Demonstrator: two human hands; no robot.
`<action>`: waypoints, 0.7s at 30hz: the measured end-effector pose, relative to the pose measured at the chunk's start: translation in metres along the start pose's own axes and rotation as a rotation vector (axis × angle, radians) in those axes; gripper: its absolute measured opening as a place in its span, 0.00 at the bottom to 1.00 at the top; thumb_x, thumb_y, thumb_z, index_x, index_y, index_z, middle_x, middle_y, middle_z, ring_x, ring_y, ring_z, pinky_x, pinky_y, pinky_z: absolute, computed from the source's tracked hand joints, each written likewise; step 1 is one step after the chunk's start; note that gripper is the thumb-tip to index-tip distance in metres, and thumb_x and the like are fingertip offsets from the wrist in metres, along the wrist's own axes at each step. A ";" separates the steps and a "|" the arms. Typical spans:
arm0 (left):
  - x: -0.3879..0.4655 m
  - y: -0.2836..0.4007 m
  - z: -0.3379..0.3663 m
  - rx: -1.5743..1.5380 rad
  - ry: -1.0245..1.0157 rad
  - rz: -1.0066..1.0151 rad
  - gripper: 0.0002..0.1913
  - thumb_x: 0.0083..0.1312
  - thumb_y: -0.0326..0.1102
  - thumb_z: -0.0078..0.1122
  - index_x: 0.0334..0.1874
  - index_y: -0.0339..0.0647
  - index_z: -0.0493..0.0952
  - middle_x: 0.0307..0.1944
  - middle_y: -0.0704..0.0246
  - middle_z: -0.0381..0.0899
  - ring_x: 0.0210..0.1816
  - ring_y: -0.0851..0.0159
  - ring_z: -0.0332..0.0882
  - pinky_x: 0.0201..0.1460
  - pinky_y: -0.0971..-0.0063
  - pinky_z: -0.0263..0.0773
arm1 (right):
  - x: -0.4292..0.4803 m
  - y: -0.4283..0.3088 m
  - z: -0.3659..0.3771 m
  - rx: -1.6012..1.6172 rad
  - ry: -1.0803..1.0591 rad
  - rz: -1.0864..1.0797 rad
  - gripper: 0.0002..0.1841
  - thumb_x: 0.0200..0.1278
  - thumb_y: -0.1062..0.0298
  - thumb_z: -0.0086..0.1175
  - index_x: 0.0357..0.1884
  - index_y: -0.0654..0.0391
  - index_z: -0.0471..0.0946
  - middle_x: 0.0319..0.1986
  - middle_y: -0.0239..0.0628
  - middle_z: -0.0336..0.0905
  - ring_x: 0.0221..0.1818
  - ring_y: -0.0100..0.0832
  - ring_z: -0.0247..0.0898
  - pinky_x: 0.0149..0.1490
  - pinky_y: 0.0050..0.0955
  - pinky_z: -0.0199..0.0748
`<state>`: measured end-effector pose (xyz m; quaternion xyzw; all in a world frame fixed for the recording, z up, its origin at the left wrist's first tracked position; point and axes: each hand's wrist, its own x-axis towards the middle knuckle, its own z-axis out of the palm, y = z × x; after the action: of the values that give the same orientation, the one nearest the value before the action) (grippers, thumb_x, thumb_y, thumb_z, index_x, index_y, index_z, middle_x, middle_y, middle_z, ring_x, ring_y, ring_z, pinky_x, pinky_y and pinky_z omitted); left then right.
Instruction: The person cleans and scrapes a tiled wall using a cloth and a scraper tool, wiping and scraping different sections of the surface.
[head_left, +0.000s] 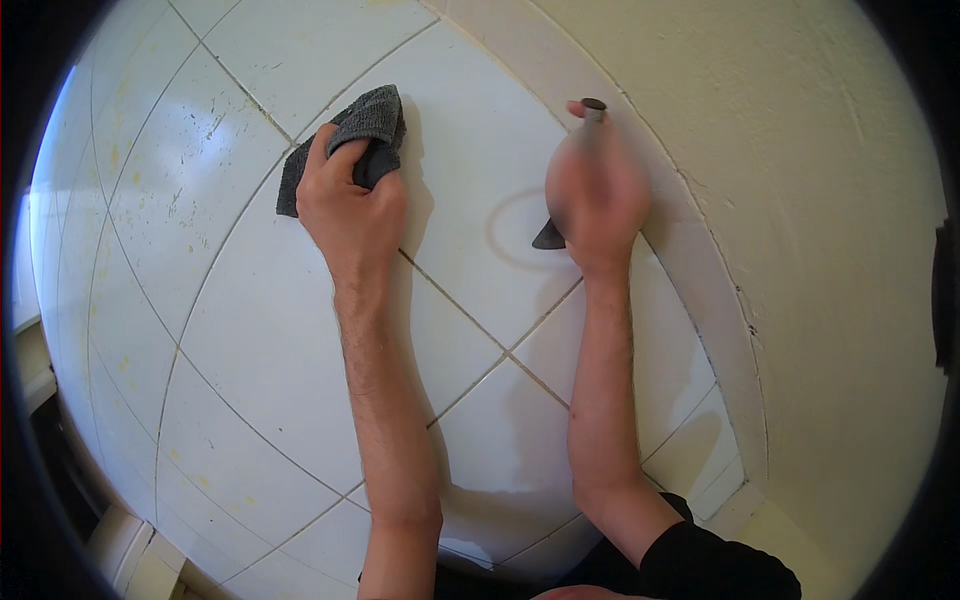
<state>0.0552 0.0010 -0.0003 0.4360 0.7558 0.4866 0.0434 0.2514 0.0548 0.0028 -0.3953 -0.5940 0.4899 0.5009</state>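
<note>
Bunched up in my left hand (356, 187) is a dark grey terry cloth (371, 116), and it lies against the white tiles (457, 97). My right hand (600, 187) grips a dark-handled tool (593, 112) whose rounded end sticks out above the fist. A dark, wedge-shaped part shows below that fist, to its left. The middle of the right hand is blurred, so the tool's kind cannot be told. Beside that hand, a faint curved mark shows on the tiles.
A pale skirting strip (694, 225) curves between the tiles and the cream wall (817, 247) on the right. Small dark specks and yellow stains mark the tiles at the left. Pale frame-like parts (124, 547) and a dark gap are at the lower left.
</note>
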 end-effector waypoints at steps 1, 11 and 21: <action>0.000 0.000 0.001 -0.022 0.022 0.008 0.11 0.53 0.21 0.58 0.39 0.28 0.83 0.48 0.56 0.83 0.39 0.54 0.82 0.45 0.72 0.75 | 0.000 0.001 0.000 0.000 0.001 0.000 0.23 0.73 0.73 0.54 0.67 0.68 0.70 0.20 0.24 0.65 0.22 0.14 0.58 0.28 0.16 0.56; -0.001 -0.005 0.003 0.028 0.025 0.039 0.13 0.54 0.19 0.56 0.42 0.25 0.82 0.48 0.57 0.82 0.44 0.59 0.81 0.49 0.75 0.75 | 0.001 -0.003 0.000 0.060 0.004 0.020 0.22 0.73 0.72 0.56 0.66 0.67 0.72 0.21 0.23 0.65 0.23 0.15 0.58 0.29 0.16 0.55; 0.000 -0.001 0.004 -0.010 0.075 0.057 0.12 0.52 0.20 0.57 0.38 0.30 0.84 0.48 0.56 0.83 0.38 0.51 0.83 0.43 0.70 0.76 | 0.003 -0.005 -0.013 0.247 -0.062 0.057 0.07 0.75 0.69 0.55 0.46 0.60 0.71 0.20 0.26 0.68 0.22 0.17 0.59 0.29 0.19 0.52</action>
<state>0.0563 0.0034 -0.0033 0.4385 0.7418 0.5074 0.0034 0.2635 0.0591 0.0086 -0.3321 -0.5326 0.5855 0.5131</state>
